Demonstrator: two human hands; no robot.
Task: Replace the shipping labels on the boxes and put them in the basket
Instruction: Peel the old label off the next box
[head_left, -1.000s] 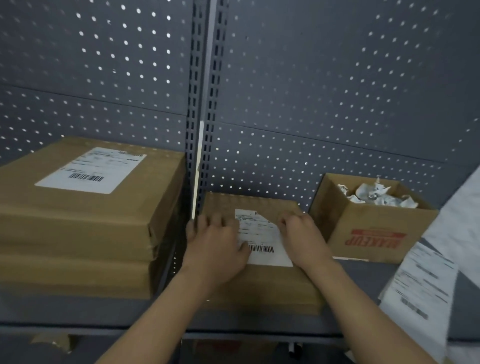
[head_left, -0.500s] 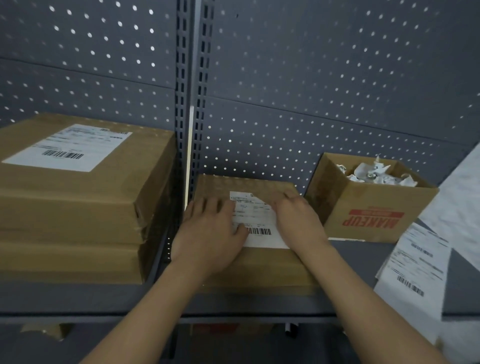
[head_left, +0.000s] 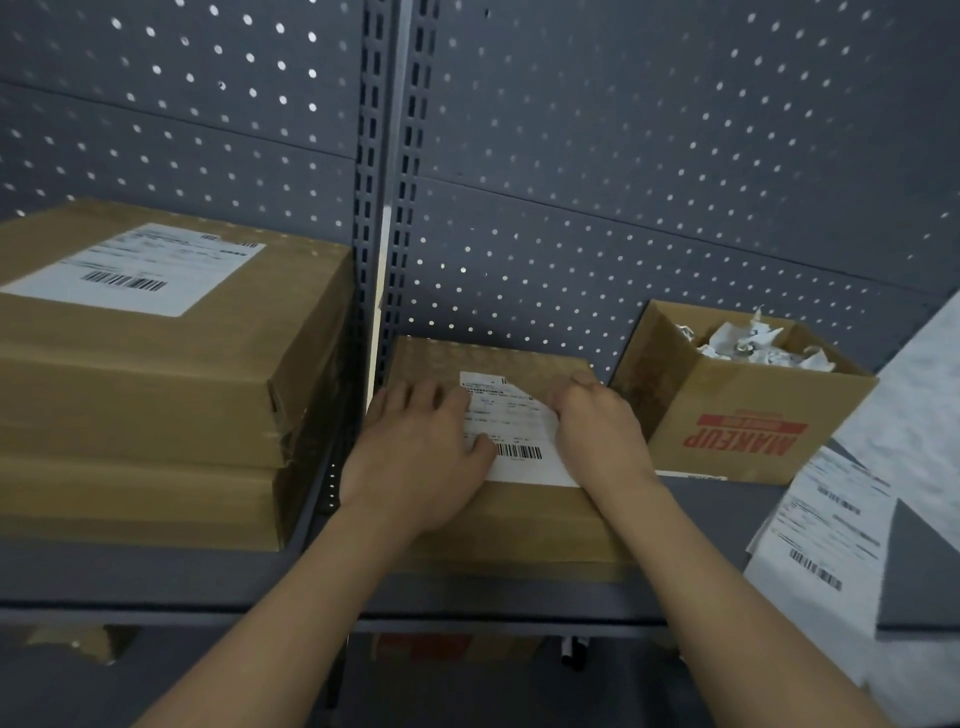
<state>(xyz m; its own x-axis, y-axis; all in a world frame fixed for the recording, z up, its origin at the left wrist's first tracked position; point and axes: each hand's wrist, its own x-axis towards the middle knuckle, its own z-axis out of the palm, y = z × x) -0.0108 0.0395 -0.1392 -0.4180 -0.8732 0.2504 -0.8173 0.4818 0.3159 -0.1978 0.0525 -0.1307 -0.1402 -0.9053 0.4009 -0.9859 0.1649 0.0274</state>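
Left hand (head_left: 415, 457) lies flat and open on the label (head_left: 519, 421) of the centre box (head_left: 519, 525). Right hand (head_left: 597, 436) curls at the label's right edge, its grip hidden.

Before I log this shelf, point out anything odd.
The open box at right shows its MAKEUP print upside down. The label on the middle box has its far right corner slanted off, perhaps peeled.

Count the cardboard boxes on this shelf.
4: upper box and lower box stacked left; flat box centre; open MAKEUP box right. Others may hide below.
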